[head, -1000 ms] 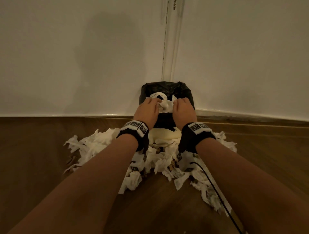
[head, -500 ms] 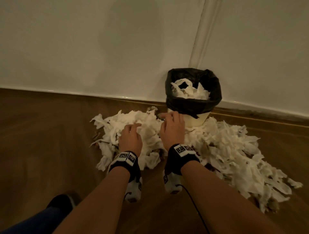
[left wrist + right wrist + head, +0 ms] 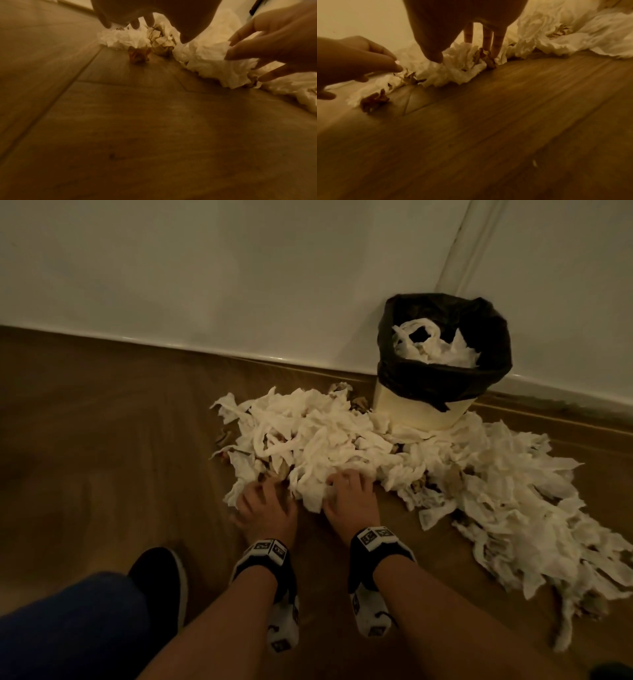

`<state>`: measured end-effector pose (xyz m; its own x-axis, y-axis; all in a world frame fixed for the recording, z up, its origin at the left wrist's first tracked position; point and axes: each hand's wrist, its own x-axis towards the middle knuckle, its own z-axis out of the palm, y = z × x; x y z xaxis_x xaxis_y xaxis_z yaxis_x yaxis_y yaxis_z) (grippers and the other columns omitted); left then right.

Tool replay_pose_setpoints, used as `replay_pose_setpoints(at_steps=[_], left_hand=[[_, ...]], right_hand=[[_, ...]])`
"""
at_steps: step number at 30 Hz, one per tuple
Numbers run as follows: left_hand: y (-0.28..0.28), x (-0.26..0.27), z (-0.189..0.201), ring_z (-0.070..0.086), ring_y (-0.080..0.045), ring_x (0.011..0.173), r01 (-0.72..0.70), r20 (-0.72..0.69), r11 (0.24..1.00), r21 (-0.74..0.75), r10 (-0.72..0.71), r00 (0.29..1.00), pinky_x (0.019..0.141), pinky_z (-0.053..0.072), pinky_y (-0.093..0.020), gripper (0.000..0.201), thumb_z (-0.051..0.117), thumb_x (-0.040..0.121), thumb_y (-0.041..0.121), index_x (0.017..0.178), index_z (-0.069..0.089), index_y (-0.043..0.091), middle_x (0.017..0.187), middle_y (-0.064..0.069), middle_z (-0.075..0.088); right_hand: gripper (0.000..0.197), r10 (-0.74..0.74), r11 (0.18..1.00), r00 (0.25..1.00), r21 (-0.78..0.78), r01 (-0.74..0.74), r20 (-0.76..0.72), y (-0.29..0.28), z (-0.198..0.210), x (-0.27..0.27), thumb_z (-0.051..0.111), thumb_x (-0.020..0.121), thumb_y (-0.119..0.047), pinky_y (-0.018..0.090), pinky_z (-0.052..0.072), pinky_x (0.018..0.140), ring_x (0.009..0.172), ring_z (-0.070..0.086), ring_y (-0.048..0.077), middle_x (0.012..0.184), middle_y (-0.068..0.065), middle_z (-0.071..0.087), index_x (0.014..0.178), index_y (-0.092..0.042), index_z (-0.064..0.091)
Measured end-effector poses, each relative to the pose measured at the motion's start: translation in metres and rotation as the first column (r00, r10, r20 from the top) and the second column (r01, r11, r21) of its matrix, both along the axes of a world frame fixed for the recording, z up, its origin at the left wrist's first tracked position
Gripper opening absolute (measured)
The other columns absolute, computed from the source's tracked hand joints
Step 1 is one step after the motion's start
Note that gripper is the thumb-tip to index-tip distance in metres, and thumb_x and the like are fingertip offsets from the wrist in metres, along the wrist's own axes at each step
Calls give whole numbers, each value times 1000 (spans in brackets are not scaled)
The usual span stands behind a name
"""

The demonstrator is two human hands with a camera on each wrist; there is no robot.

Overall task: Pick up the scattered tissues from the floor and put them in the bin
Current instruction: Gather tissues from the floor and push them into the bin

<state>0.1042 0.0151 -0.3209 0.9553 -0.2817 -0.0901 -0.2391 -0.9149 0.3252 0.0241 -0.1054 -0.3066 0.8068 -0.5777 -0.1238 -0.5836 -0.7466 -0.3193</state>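
A large heap of white tissues [image 3: 325,440] lies on the wooden floor and spreads right past the bin [image 3: 424,412]. The bin is cream with a black liner [image 3: 442,381] and stands against the wall with tissues [image 3: 435,350] inside. Both hands are at the heap's near edge. My left hand [image 3: 265,501] has its fingers [image 3: 135,24] spread, their tips touching tissue [image 3: 123,39]. My right hand [image 3: 349,491] digs its fingers [image 3: 486,39] down into the heap and holds a wad [image 3: 462,63] between them and the thumb [image 3: 433,54].
Brown crumpled scraps [image 3: 373,100] are mixed in at the heap's edge. My dark shoe [image 3: 161,580] and blue trouser leg [image 3: 68,628] are at the lower left. White walls meet in a corner behind the bin. Bare wooden floor [image 3: 102,457] stretches to the left.
A second ago both hands were pressing tissues into the bin. They have since come down and back to the near edge of the floor heap, and the view has swung left.
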Motion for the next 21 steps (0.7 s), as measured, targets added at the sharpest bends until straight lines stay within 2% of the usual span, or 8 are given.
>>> replay_pose_setpoints(at_steps=[3, 6, 11, 13, 15, 19, 21], left_hand=[[8, -6, -9, 22, -35, 134, -116, -63, 993, 21, 117, 991, 106, 20, -59, 53, 54, 86, 42, 132, 40, 22, 146, -12, 25], [19, -10, -16, 23, -37, 133, -201, -84, 979, 32, 203, 976, 109, 19, -56, 51, 53, 88, 36, 135, 39, 19, 146, -15, 24], [29, -6, -19, 25, -35, 130, -137, -161, 985, 102, 152, 975, 107, 20, -49, 40, 43, 95, 26, 134, 36, 19, 144, -14, 23], [32, -1, -19, 29, -34, 126, -98, -180, 988, 121, 119, 976, 105, 26, -45, 38, 38, 95, 15, 133, 36, 17, 141, -14, 25], [33, 2, -17, 35, -32, 123, -72, -157, 991, 117, 90, 984, 101, 33, -39, 37, 36, 96, 11, 133, 37, 13, 138, -15, 31], [32, 4, -12, 44, -31, 118, -85, -123, 996, 32, 88, 989, 95, 35, -37, 33, 32, 98, 9, 130, 41, 7, 132, -17, 41], [30, 3, -10, 46, -32, 115, -105, -118, 994, -36, 100, 988, 94, 35, -38, 31, 30, 98, 8, 125, 45, 5, 129, -17, 45]], right_hand=[[47, -21, 1000, 998, 18, 22, -61, -1, -5, -4, 52, 89, -39, 39, 37, 103, 131, 28, 31, 142, 3, 30, 133, -26, 39], [51, 0, 999, 996, 33, 3, -90, -2, -8, -4, 52, 90, -36, 40, 38, 104, 133, 25, 31, 146, 4, 25, 137, -25, 36], [49, -7, 999, 994, 51, 12, -108, -6, -10, 0, 51, 93, -30, 40, 36, 106, 136, 22, 32, 148, 4, 22, 138, -23, 36], [45, -24, 998, 994, 53, 30, -107, -8, -12, 1, 51, 93, -29, 40, 34, 108, 137, 20, 33, 148, 5, 22, 136, -21, 40], [41, -30, 998, 994, 45, 35, -108, -9, -15, 1, 52, 93, -25, 40, 32, 110, 138, 18, 33, 149, 6, 21, 133, -19, 44], [35, -44, 995, 994, 84, 52, -99, -14, -21, -1, 50, 94, -16, 37, 28, 110, 141, 11, 33, 153, 6, 18, 129, -18, 52], [34, -63, 989, 993, 126, 75, -96, -18, -22, 0, 51, 93, -13, 36, 24, 112, 141, 14, 31, 152, 6, 21, 127, -17, 56]])
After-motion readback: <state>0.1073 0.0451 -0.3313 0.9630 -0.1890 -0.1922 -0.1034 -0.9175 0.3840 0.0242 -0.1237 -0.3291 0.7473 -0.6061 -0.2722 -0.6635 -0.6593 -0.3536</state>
